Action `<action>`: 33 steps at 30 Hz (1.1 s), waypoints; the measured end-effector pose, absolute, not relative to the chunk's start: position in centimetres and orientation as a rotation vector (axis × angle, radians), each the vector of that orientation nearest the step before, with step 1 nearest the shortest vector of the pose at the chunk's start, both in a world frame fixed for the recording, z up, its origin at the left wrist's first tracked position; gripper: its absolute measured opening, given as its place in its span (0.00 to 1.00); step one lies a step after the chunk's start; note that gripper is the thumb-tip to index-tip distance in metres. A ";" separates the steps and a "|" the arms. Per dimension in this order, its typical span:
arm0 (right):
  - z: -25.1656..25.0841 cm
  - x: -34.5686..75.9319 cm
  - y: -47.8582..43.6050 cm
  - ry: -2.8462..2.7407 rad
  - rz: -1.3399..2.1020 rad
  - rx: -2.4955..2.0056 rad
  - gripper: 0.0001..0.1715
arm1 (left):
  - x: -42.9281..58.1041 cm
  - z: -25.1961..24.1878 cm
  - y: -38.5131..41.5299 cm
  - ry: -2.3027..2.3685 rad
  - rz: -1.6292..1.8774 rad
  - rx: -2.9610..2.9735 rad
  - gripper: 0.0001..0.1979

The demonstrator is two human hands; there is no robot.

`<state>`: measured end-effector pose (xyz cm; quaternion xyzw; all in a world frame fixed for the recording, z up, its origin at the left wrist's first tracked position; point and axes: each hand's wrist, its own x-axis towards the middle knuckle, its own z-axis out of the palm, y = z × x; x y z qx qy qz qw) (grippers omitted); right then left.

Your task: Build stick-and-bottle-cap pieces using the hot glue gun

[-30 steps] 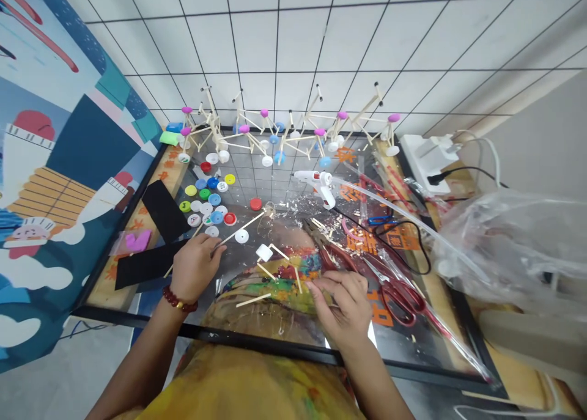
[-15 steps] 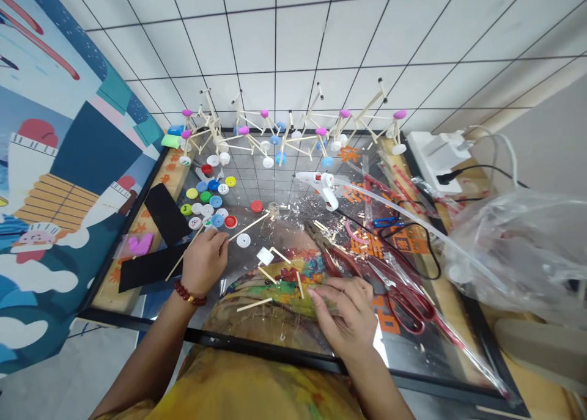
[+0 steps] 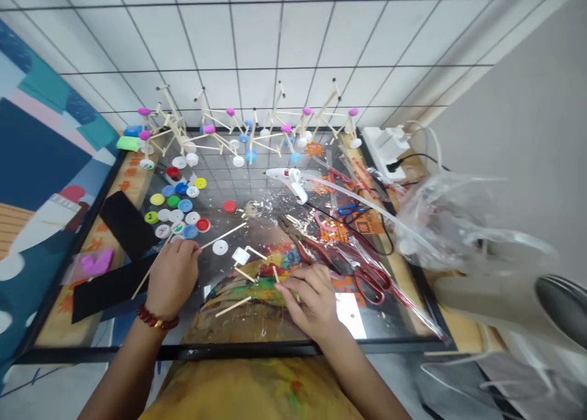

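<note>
My left hand [image 3: 174,273], with a beaded bracelet at the wrist, is closed, pinching a thin wooden stick [image 3: 224,235] that points to the upper right. Another long stick [image 3: 149,269] runs down-left beside this hand; whether it is held too, I cannot tell. My right hand [image 3: 312,299] has thumb and forefinger closed around the lower end of a short wooden stick [image 3: 276,273]. Left of it lie a white square piece [image 3: 241,256] with a bent stick at its edge, and loose short sticks [image 3: 233,307]. A white bottle cap [image 3: 221,247] lies near the left hand's stick.
Coloured bottle caps [image 3: 185,206] cluster at left beside black strips [image 3: 127,224]. Stick figures [image 3: 270,145] line the back. A glue gun [image 3: 288,181], pliers [image 3: 302,239], red-handled scissors [image 3: 370,282] and scraps lie centre and right. A power strip [image 3: 383,154] and plastic bag [image 3: 440,218] stand at right.
My view has shifted to the right. The right hand has closed in on the short stick and now pinches its lower end. The left hand still holds its stick.
</note>
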<state>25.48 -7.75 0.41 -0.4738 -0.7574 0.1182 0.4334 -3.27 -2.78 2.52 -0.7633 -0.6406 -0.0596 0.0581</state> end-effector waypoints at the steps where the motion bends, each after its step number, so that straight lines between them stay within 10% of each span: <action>1: 0.4 25.4 -7.8 -1.900 0.301 -1.190 0.04 | -3.4 2.4 -2.8 -1.935 -0.229 -2.339 0.12; 10: 0.9 26.7 -8.4 -1.970 0.230 -1.273 0.04 | -3.9 1.5 -2.5 -1.963 -0.196 -2.435 0.12; 19: 1.4 28.2 -10.9 -1.757 0.539 -1.286 0.07 | -3.5 4.6 -7.3 -2.718 -1.088 -2.608 0.14; 23: 2.0 26.0 -11.3 -1.523 1.029 -1.206 0.21 | -0.1 4.7 -9.9 -2.868 -0.819 -3.264 0.17; 33: 2.1 24.8 -10.0 -1.300 1.178 -1.191 0.10 | 2.8 3.8 -10.5 -2.869 -0.869 -3.357 0.19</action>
